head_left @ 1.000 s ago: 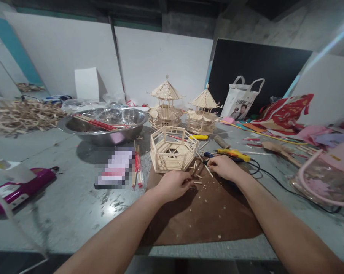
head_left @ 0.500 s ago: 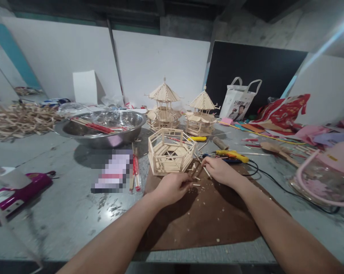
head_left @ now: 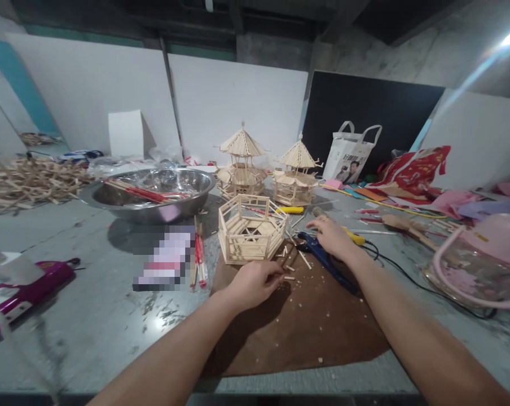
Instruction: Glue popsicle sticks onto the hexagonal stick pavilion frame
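Observation:
My left hand (head_left: pixel 255 283) rests on the brown mat (head_left: pixel 306 332), fingers curled together; whatever lies between the fingertips is too small to make out. Just behind it stands a six-sided frame of thin wooden sticks (head_left: pixel 242 256) with railings and an open middle. My right hand (head_left: pixel 332 234) is over the mat's far right side, fingers stretched and apart, with nothing seen in them. Below it lie blue-handled pliers (head_left: pixel 328 264), jaws towards the frame. The hand partly covers a yellow-handled tool (head_left: pixel 356 237) with a black cord. Short cut sticks (head_left: pixel 304 259) are scattered between my hands.
Two stick-built pagodas (head_left: pixel 243 148) stand at the back. A metal basin (head_left: pixel 149 211) with red-wrapped sticks is on the left, near a blurred-out flat object (head_left: pixel 166 256). A pink-lidded clear container (head_left: pixel 487 270) sits right. Farther back are a white bag (head_left: pixel 350 155) and coloured paper.
My right hand has moved right from the cut sticks, and its fingers have spread. The blue pliers now lie on the mat, nearer me. My left hand stays nearly in place.

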Demonstrator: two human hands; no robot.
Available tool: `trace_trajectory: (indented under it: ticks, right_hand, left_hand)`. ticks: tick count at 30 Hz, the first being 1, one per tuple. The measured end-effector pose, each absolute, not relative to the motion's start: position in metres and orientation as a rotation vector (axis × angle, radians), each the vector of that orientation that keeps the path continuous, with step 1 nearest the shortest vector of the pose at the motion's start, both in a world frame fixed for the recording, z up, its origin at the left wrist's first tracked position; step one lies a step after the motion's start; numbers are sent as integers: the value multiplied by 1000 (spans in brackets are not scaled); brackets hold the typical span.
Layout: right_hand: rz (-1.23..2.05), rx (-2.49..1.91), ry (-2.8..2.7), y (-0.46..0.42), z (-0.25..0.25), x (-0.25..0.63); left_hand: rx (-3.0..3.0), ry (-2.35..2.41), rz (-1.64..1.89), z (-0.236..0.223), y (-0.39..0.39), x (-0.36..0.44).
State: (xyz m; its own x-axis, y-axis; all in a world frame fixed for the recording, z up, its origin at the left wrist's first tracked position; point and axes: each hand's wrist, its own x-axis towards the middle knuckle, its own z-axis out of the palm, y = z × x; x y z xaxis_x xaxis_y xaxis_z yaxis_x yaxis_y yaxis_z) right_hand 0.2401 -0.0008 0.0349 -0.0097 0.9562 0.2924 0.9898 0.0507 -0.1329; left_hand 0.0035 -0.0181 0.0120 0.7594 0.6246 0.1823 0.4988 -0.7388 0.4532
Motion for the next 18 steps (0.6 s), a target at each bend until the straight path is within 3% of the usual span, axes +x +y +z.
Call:
trace_trajectory:
  ticks: [5,18]
  right_hand:
    - [-140,-2185,-2069,53,51,247]
    - [23,-2298,-2136,112,17,246]
  left_hand:
    - [2576,875,454,11,-19,3]
    - [2576,932,429,12,-19,0]
